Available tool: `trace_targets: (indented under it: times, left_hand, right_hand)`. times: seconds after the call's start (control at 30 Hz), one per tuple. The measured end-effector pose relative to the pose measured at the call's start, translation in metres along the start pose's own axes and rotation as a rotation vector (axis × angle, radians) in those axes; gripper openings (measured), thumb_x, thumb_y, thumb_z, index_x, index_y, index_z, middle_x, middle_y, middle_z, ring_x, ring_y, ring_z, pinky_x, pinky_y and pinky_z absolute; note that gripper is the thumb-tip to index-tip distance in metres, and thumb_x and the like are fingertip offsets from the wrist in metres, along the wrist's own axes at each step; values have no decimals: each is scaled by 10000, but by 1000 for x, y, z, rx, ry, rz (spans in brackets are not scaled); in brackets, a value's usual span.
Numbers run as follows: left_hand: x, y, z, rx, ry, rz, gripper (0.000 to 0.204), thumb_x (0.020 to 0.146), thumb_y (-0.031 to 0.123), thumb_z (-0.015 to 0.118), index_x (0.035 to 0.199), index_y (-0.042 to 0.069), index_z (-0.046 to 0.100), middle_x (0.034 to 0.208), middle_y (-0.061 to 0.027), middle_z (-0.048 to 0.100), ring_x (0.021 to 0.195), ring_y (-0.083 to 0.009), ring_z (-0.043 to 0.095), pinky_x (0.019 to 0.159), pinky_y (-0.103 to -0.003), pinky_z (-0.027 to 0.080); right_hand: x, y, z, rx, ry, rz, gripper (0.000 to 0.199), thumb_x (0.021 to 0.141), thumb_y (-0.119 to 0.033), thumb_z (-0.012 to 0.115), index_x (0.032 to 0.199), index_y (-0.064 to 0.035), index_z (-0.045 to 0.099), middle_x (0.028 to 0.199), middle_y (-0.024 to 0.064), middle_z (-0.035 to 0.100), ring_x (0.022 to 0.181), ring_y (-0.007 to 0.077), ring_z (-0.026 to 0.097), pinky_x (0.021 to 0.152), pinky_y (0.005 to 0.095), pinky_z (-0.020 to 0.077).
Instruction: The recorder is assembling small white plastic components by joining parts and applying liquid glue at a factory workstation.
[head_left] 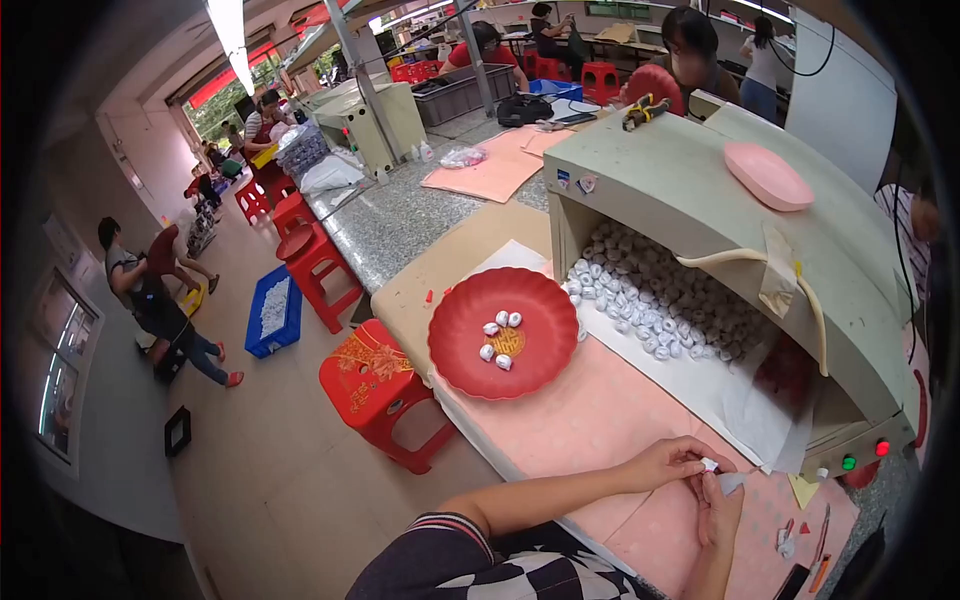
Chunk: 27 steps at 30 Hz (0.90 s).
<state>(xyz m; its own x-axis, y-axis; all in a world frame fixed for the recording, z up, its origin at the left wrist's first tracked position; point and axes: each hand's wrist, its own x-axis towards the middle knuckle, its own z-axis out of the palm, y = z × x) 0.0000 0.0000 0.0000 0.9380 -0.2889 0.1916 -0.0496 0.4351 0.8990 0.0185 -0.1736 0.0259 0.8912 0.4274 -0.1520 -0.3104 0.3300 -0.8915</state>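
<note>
Stools [385, 395] of red plastic stand at the far left beside the bench, with a blue crate [272, 312] of pale parts on the floor behind them. Right of these, a round red plate [455, 350] rests on the pink mat [570, 420], with five small white pieces [499, 338] near its centre. Further right, a grey-green box housing [680, 185] opens toward the plate and shows a heap of white pieces [655, 295]; small coloured stickers sit on its front corner, a pink oval dish [768, 175] lies on top, and green and red buttons mark its lower right end.

Below it, the left hand [672, 462] reaches in from a checked sleeve, thumb and forefinger pinching a small white piece [709, 465]. The right hand [720, 508] rises from the lower edge, fingers curled around a pale scrap [732, 483], touching the left fingertips just above the mat.
</note>
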Motion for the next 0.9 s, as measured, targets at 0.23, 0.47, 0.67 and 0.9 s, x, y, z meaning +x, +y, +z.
trace_targets:
  times: [0.23,0.47,0.67,0.9]
  left_hand:
    - [-3,3,3,-143,24,-11,221,935,40,524,1152,-4,531,1169,-109,619,933,-126,607,796,-284,525]
    - [-2,1,2,-191,13,1,223,939,29,505,1157,-15,509,1180,-121,617,901,-132,616,764,-287,533]
    - [-3,5,3,-208,4,3,222,943,33,498,1160,-18,501,1199,-127,611,894,-135,617,760,-287,533]
    - [-4,17,5,-65,5,-6,231,928,79,567,1135,-23,559,1154,-114,625,946,-145,613,819,-278,513]
  right_hand:
    - [-2,8,5,14,51,-41,310,860,-69,631,1129,32,517,1039,139,609,905,205,641,834,321,550]
    - [2,13,7,-31,74,-74,321,859,-122,632,1118,31,523,1004,128,629,891,199,650,807,297,547]
    - [2,12,11,-26,82,-81,318,859,-121,628,1119,29,523,1006,123,630,882,182,646,816,284,540]
    - [-7,8,13,115,112,-16,293,860,-85,621,1111,34,527,1030,136,601,906,189,619,833,329,544]
